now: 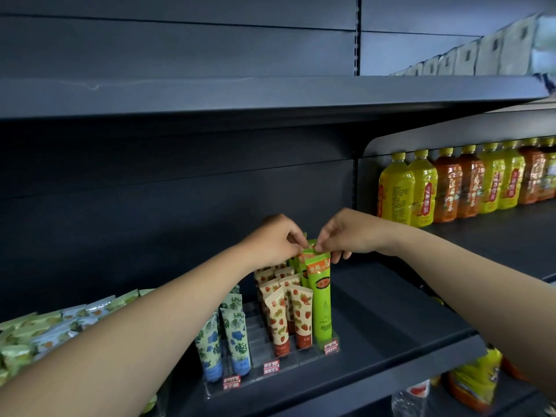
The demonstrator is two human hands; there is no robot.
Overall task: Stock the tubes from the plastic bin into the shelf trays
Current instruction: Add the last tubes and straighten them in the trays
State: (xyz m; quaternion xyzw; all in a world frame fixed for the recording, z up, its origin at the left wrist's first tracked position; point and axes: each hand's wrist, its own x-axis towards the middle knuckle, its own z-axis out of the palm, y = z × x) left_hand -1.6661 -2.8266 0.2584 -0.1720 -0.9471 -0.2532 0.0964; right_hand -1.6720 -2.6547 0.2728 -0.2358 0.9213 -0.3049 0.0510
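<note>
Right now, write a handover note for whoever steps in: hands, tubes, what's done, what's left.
Left hand: pinching the top edge of the green tubes at the back of the right lane.
Right hand: pinching the same tube tops from the other side.
Clear tray on the shelf: blue flower tubes in the left lanes, strawberry tubes in the middle, green ones on the right, all standing cap down.
Done: all three kinds have tubes in place.
Left: settle the green tubes and let go. The bin is out of view, so I cannot tell how many tubes remain.
</note>
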